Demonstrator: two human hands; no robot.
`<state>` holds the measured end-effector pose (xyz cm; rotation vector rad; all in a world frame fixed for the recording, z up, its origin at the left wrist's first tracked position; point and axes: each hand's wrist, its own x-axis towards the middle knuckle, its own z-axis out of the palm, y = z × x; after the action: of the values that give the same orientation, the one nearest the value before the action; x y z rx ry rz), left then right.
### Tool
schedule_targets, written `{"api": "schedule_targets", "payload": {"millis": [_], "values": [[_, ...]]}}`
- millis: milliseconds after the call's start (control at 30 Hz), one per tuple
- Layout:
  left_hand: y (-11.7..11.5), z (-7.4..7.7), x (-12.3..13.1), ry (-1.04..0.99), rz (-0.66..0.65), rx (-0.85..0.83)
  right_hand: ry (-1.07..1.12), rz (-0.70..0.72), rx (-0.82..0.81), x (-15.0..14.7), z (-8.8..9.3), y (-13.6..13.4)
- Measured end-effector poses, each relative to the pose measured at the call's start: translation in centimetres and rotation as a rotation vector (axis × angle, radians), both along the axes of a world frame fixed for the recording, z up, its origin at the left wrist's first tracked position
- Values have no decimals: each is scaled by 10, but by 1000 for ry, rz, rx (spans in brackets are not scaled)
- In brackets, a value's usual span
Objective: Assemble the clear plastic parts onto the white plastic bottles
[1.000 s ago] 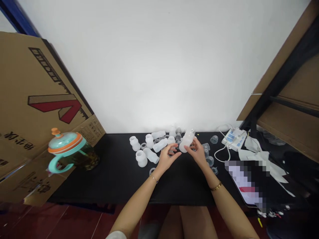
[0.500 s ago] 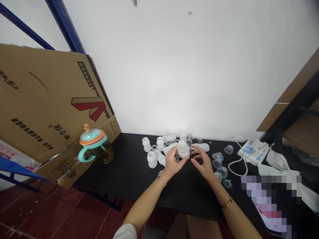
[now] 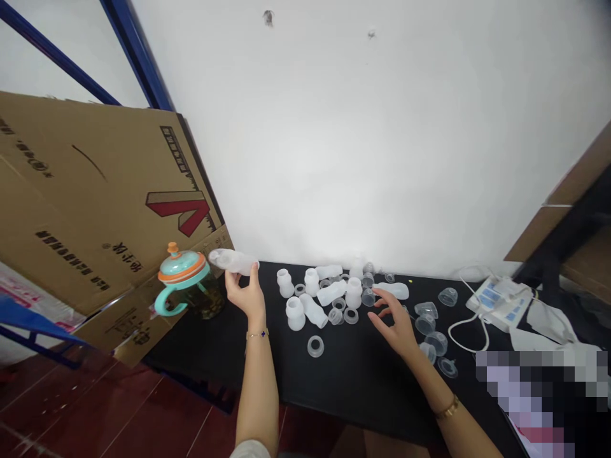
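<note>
My left hand (image 3: 247, 295) is raised at the left, its fingers and thumb closed round a white bottle (image 3: 236, 262). The bottle lies almost level, with a clear cap on its left end. My right hand (image 3: 394, 319) hovers over the black table with fingers apart and nothing in it. Close to its fingertips are a white bottle body (image 3: 354, 293) standing upright, a clear cap (image 3: 368, 297) and a white bottle body (image 3: 394, 291) lying on its side. A translucent ring (image 3: 316, 346) lies alone nearer the front edge.
Several clear caps (image 3: 424, 324) lie right of my right hand. A teal lidded jug (image 3: 187, 280) stands at the left by a large cardboard box (image 3: 95, 210). A white power strip (image 3: 494, 304) with a looped cable is at the right. The white wall (image 3: 344, 140) rises behind the table (image 3: 344, 381).
My left hand has carried the bottle from the middle of the table to the left and tipped it over sideways. My right hand remains apart from it, over the table.
</note>
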<state>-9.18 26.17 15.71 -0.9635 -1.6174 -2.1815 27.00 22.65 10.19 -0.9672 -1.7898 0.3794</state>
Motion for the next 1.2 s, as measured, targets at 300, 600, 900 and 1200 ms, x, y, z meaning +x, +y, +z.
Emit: {"api": "schedule_targets", "payload": {"millis": [300,600,900,1200], "values": [[36,-68,-34,56,22,-586,-32,-6,-52,-5,-6,3],[51,-92,-32,15,-224,-735,-72,-14,-91,-9,-3,3],[59,-102,-28,92,-266,-804,-95,6,-88,-11,-4,2],[67,-111,-29,75,-335,-766,-145,2,-70,-11,-7,3]]}}
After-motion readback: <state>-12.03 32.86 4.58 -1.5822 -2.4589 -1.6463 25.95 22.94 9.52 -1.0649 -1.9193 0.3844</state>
